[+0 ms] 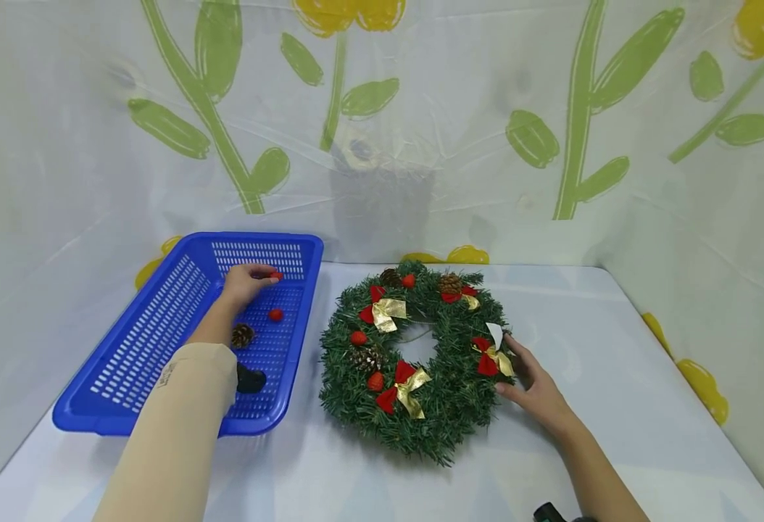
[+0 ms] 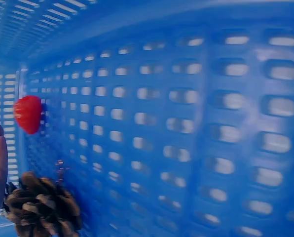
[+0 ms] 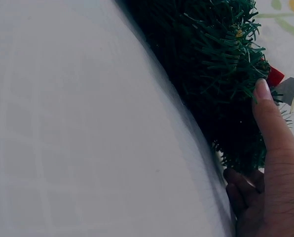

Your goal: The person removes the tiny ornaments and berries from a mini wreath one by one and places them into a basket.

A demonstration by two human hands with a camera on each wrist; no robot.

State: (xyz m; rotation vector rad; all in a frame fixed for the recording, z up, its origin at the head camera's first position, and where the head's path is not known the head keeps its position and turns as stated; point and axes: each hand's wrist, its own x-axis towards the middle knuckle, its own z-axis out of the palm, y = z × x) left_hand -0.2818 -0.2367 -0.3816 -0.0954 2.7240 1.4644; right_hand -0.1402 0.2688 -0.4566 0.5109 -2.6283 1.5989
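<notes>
White table [image 1: 617, 406], backed by a pale curtain [image 1: 460, 145] printed with green stems and yellow flowers. No legible writing; a faint mark on the beige sleeve [image 1: 173, 428] at lower left cannot be read.

Lower centre: green wreath [image 1: 421, 362] flat on the table, carrying red-and-gold bows, pine cones and red berries. Right hand [image 1: 538, 391] at its right edge, fingers relaxed and straight, touching the foliage, gripping nothing.

Left of the wreath: blue basket [image 1: 127, 362], holding a pine cone [image 1: 243, 335] and a loose red berry [image 1: 276, 315]. Farther back in the basket, left hand [image 1: 246, 281], fingers pinching a second red berry [image 1: 277, 275].
</notes>
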